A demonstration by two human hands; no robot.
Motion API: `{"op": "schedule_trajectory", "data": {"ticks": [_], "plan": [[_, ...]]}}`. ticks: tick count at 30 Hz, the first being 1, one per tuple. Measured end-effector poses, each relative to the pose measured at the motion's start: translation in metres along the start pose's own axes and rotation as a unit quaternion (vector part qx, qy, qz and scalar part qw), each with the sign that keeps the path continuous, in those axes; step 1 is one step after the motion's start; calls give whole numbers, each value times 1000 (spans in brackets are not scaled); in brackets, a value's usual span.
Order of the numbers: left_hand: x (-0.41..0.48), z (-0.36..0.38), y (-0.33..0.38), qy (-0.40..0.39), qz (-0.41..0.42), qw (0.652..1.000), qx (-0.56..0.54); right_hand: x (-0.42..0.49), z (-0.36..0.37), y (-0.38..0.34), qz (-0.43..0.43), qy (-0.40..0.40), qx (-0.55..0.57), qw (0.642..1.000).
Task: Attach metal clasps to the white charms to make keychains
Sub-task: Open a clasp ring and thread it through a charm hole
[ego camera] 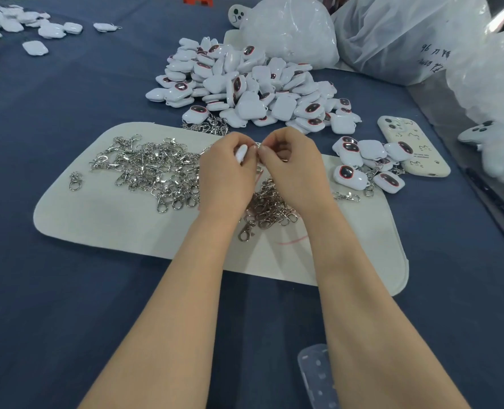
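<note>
1. White charms (pixel 245 84) lie heaped beyond the mat (pixel 112 225); they look light, hard and glossy, so probably slippery.
2. Left hand (pixel 227 175) grips one charm (pixel 240 153) above the mat; holding its flat faces seems safest.
3. Right hand (pixel 289 163) pinches a mostly hidden clasp ring (pixel 259 148) at the charm's edge; it is likely stiff and fiddly.

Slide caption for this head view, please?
Left hand holds a glossy white charm, right hand pinches at its edge, above silver metal clasps heaped on a pale mat.

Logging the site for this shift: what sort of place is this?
Likely a small hand-assembly workshop: a big heap of white plastic charms, a pile of silver metal clasps on a cream mat, and clear plastic bags.
</note>
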State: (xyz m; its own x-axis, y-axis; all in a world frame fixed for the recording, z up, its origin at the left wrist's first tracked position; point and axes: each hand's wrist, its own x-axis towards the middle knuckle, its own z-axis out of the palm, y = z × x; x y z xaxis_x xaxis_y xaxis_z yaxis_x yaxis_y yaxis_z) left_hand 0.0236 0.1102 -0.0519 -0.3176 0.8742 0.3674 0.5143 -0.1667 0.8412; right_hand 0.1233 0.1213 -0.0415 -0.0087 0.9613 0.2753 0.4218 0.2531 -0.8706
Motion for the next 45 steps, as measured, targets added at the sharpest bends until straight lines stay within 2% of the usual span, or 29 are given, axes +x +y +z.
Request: {"op": "schedule_trajectory", "data": {"ticks": [5, 11, 14, 23, 29, 39, 45], "plan": [[1, -2, 0, -5, -16, 999, -38, 0, -3, -3, 8, -31, 22, 999], [0, 0, 2, -24, -5, 997, -70, 2, -7, -3, 39, -14, 80, 996], [1, 0, 2, -15, -17, 996, -89, 1, -8, -3, 37, -30, 107, 993], [2, -6, 7, -40, -87, 983, -159, 1, -7, -2, 30, -39, 65, 997], [0, -8, 11, -75, -112, 969, -208, 4, -3, 2, 32, 6, 27, 999], [1, -6, 9, -56, -96, 973, -202, 2, -7, -5, 31, 5, 57, 998], [3, -1, 2, -33, -79, 985, -150, 1, -5, -6, 13, -10, 34, 999]]}}
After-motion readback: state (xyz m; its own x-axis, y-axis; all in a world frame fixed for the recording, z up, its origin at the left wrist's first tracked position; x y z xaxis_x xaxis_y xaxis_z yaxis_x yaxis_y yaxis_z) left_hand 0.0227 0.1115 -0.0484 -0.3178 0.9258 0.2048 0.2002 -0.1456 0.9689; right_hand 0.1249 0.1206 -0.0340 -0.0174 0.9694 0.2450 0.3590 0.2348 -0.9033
